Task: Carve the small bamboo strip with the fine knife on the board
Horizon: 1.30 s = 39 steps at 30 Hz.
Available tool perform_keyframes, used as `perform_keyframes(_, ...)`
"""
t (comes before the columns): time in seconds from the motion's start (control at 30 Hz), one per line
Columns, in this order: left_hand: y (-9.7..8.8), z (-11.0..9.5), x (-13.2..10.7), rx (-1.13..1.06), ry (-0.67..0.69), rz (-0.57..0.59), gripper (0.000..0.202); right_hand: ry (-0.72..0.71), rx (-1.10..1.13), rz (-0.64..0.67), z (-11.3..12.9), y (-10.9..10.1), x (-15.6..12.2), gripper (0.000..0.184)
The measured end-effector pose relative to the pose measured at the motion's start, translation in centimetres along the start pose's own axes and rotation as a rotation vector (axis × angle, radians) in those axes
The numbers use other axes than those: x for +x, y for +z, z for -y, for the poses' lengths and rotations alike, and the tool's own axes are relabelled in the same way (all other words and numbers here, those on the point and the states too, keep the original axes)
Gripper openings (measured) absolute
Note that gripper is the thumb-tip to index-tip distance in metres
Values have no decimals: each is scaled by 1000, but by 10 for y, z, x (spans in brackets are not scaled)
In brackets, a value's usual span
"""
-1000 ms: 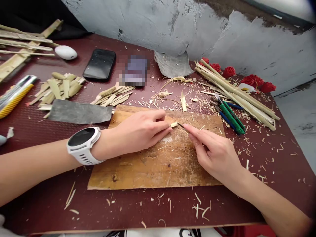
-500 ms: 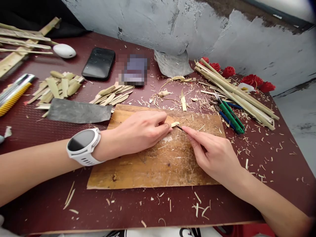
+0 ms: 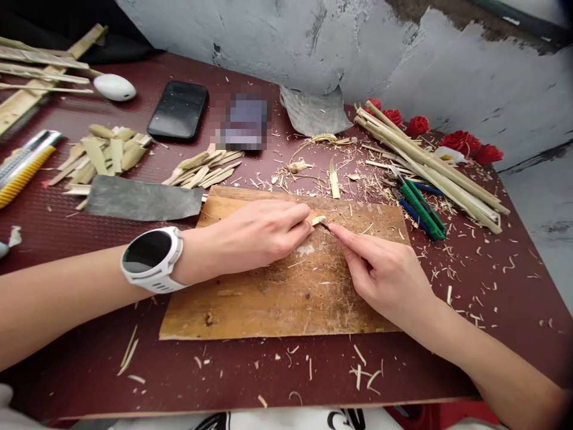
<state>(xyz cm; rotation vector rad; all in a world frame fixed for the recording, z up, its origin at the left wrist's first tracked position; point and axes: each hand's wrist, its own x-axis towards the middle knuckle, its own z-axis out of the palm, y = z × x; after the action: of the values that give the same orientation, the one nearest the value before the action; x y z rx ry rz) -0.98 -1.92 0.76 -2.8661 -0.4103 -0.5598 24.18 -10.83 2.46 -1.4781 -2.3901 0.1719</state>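
On the worn wooden board (image 3: pixel 268 304), my left hand (image 3: pixel 264 233) is closed with thumb and fingers pinching a small pale sliver of wood (image 3: pixel 319 220). Only the sliver's right end shows past the fingertips. My right hand (image 3: pixel 385 263) grips a thin, dark, slim-bladed tool (image 3: pixel 324 226), its tip touching or very near that end. The tool's handle is hidden inside the hand, so its exact kind cannot be made out. A white watch (image 3: pixel 152 257) is on my left wrist.
Left of the board are a grey abrasive-looking strip (image 3: pixel 143 199), piles of cut slivers (image 3: pixel 206 167) and a yellow utility knife (image 3: pixel 29 167). A black phone (image 3: pixel 178 110) lies behind. At right, a green cutter (image 3: pixel 421 209) sits beside bamboo-like sticks (image 3: pixel 430 161) and red flowers (image 3: pixel 461 142).
My left knuckles have shifted slightly right. The tool tip stays at the sliver's end, both hands keep their grip, and the whole view has moved a little.
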Motion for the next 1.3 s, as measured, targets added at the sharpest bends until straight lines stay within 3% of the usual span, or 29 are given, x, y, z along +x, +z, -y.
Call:
perform_keyframes(0.3, 4, 2, -4, -63, 6, 1, 22, -8, -86, 6, 1, 6, 0, 41)
perform_keyframes(0.43, 5, 4, -5, -76, 0, -11, 18, 18, 3, 4, 0, 5, -1, 39)
perform_keyframes(0.67, 1, 2, -3, -67, 7, -30, 29, -31, -22, -88, 1, 2, -8, 41)
perform_keyframes(1.13, 0, -6, 0, -191, -106, -11, 37, -51, -44, -62, 1, 1, -7, 42)
perform_keyframes(1.3, 1, -7, 0, -103, -25, -39, 36, -32, -49, -56, 0, 2, -8, 44)
